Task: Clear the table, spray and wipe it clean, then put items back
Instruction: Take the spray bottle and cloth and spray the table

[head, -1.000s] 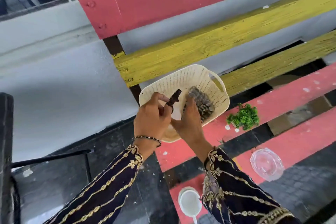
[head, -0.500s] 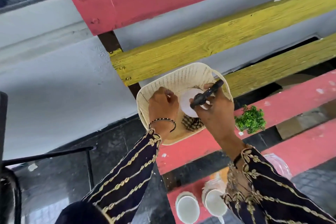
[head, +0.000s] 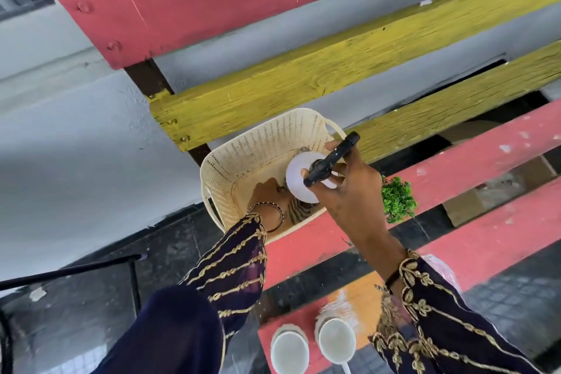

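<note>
A cream plastic basket [head: 258,155] sits at the far end of the red slatted table [head: 485,240]. My right hand [head: 349,191] holds a white spray bottle [head: 299,184] by its black trigger head [head: 331,161], above the basket's right side. My left hand [head: 267,191] reaches down inside the basket, next to a striped cloth [head: 299,211] on the bottom. The bottle hides the left hand's fingertips, so I cannot tell if they grip the cloth.
A small green plant [head: 397,200] stands right of the basket. Two white cups [head: 288,349] [head: 337,340] and an orange patch [head: 361,291] lie near me, a clear plastic piece [head: 440,270] under my right sleeve. Yellow bench slats [head: 303,85] run behind; a black chair frame [head: 76,270] at left.
My right hand took over the spray bottle and raised it over the basket's right side. My left hand sank deeper into the basket toward the cloth.
</note>
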Demonstrator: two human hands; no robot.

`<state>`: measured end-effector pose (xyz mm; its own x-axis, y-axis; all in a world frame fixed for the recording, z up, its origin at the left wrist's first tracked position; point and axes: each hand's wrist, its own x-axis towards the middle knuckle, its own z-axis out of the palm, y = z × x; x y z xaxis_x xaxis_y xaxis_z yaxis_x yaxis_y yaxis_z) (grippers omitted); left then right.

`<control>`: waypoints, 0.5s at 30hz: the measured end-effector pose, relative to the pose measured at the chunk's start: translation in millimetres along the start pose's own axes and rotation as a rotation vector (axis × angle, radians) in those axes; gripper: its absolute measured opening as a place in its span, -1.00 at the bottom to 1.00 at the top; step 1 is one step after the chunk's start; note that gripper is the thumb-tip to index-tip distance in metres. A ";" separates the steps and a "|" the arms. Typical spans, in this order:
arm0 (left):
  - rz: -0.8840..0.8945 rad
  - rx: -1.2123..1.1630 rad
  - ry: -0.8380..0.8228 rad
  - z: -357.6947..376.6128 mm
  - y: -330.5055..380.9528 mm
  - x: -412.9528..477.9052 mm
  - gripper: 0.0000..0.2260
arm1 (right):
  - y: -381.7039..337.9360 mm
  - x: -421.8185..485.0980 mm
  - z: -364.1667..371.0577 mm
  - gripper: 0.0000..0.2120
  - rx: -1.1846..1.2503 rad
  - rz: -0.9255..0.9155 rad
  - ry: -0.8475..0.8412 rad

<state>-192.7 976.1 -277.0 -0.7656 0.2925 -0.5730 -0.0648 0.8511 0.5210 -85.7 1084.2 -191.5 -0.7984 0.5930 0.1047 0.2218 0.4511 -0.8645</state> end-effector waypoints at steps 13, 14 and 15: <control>0.326 -0.414 0.342 -153.1 -13.1 -157.0 -0.75 | -136.4 -41.4 -22.6 -0.43 -0.171 -0.192 0.069; 0.345 -0.449 0.331 -168.1 -20.9 -173.8 -0.75 | -154.4 -51.8 -17.5 -0.42 -0.176 -0.212 0.065; 0.365 -0.475 0.319 -180.5 -27.0 -189.2 -0.75 | -170.3 -61.5 -12.9 -0.41 -0.165 -0.220 0.051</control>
<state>-161.6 819.0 -68.5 -0.9383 0.3199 -0.1313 0.0149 0.4168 0.9089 -67.1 979.5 -44.4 -0.8092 0.4998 0.3089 0.1379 0.6727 -0.7270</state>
